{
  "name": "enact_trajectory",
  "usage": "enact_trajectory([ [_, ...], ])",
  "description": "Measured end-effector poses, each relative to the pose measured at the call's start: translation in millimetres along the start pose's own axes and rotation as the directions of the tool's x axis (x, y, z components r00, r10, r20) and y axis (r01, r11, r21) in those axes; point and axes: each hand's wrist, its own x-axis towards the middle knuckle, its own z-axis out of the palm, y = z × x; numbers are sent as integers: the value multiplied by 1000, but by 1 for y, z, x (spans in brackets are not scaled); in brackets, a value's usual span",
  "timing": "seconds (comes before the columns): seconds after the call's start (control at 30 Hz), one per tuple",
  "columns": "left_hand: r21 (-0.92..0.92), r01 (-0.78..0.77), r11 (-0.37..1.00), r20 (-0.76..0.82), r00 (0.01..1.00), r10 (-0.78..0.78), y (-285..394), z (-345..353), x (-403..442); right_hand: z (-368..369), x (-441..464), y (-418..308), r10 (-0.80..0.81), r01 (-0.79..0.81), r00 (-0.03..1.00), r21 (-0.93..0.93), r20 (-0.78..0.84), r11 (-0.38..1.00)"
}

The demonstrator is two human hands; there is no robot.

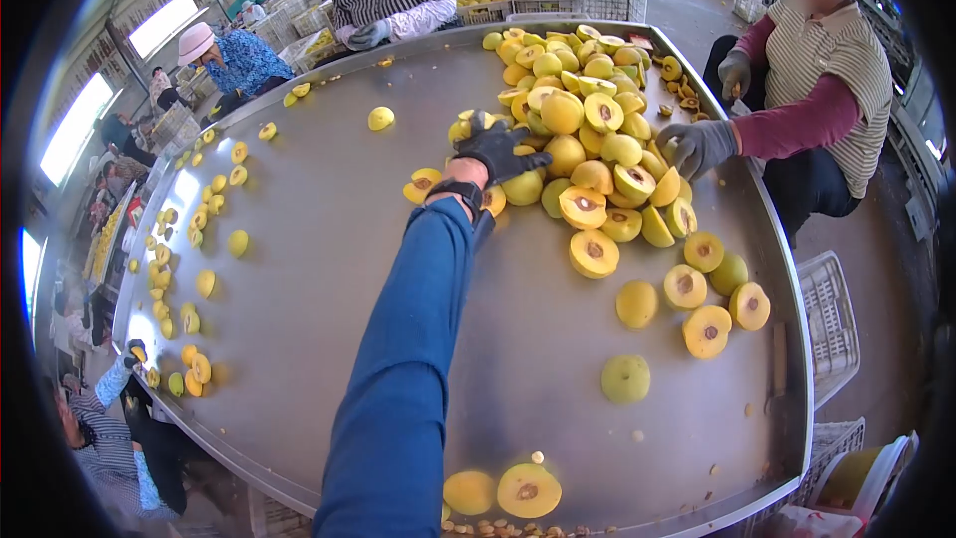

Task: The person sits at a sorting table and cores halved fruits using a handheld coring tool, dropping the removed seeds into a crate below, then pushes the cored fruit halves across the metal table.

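My left hand [490,149], in a black glove with a dark band at the wrist, reaches out at the left edge of a heap of yellow peaches [563,112]. Its fingers are spread over the fruit; what lies under the palm is hidden. Cut peach halves with brown centres surround it, one [423,182] just left of the wrist and another [583,207] to the right. My right hand is not in view.
The steel table [398,100] has a raised rim. Peach pieces [214,204] line its left side; two peach halves [528,490] lie near the front edge. At right, a co-worker's gloved hand [697,144] touches the heap. Crates [829,324] stand beside the table.
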Motion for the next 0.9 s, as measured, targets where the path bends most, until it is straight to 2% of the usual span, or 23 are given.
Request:
enact_trajectory([
  [0.07,-1,-60,998,52,997,60,-10,3,5,1,-2,-1,2,-2,1000,11,5,1000],
  [0.1,58,-101,993,-42,994,104,-12,8,-3,0,-2,-2,-1,1,1000,13,3,1000],
  [0.13,110,-59,992,-152,985,76,-1,6,-25,1,-2,-3,-4,4,1000,15,-1,1000],
  [0.2,-36,-118,992,65,991,120,6,-9,-49,3,-2,-4,-11,11,1000,13,-14,1000],
  [0.23,1,-86,996,103,991,85,9,-6,-65,5,-6,-5,-15,15,1000,12,-19,1000],
  [0.27,-63,-96,993,-7,995,96,2,15,-84,6,-8,-5,-17,18,1000,13,-25,1000],
  [0.3,-101,-78,992,91,992,87,17,0,-116,6,-11,-6,-22,22,999,12,-34,1000],
  [0.33,56,-129,990,-30,991,130,11,25,-143,8,-13,-7,-24,24,999,9,-43,1000],
  [0.37,63,-124,990,72,990,120,27,10,-175,9,-16,-8,-29,30,998,11,-52,1000],
  [0.4,98,-246,964,-12,969,248,14,28,-202,9,-19,-9,-32,32,998,10,-62,999],
  [0.43,28,-338,941,39,941,336,7,33,-222,10,-24,-11,-36,37,997,11,-72,999],
  [0.47,112,-471,875,-1,881,474,16,15,-248,10,-28,-13,-41,43,996,13,-83,999],
  [0.53,-183,-351,918,237,891,388,12,-2,-265,15,-33,-14,-33,36,995,25,-91,999],
  [0.57,-66,-410,910,43,910,413,12,6,-259,20,-31,-11,-24,26,998,37,-56,999],
  [0.6,62,-436,898,-151,885,441,11,11,-249,24,-29,-8,-20,21,1000,48,-19,999],
  [0.63,25,-447,894,-215,871,442,31,-4,-233,28,-29,-6,-42,42,999,26,-1,999],
  [0.7,16,-550,835,-378,770,514,53,10,-183,34,-28,-1,-82,83,996,-25,26,996],
  [0.77,-7,-504,864,-355,809,469,86,22,-139,30,-27,-5,-65,65,998,-10,-15,998],
  [0.8,0,-443,897,-254,867,428,95,31,-117,27,-26,-7,-62,62,998,-5,-30,998],
  [0.9,7,-333,943,-171,929,329,118,36,-88,13,-26,-13,-42,43,999,-30,17,999],
])
